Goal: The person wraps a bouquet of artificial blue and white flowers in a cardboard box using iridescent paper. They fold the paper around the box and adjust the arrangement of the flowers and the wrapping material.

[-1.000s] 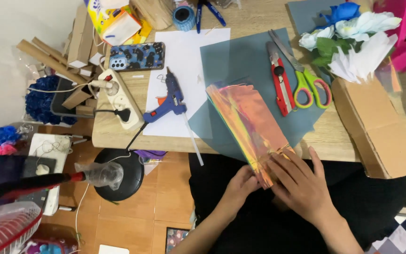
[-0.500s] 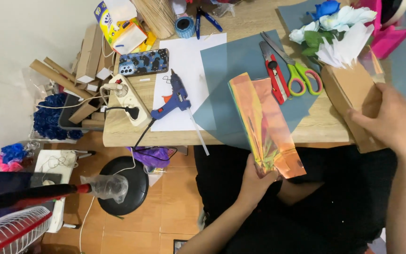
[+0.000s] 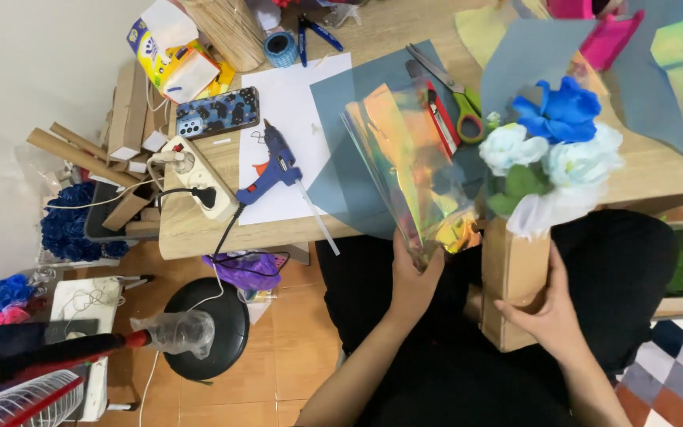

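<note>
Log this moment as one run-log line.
left hand: holds iridescent film | right hand: grips cardboard box of paper flowers

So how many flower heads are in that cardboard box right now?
3 visible: a blue flower on top, a pale flower at its left and another pale one at its right, all in the cardboard box in the right hand. More may sit hidden underneath.

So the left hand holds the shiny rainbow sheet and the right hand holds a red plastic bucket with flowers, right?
Not quite. In the head view the right hand holds a brown cardboard box with blue and white flowers, no bucket. The left hand does hold the shiny rainbow sheet.
</note>
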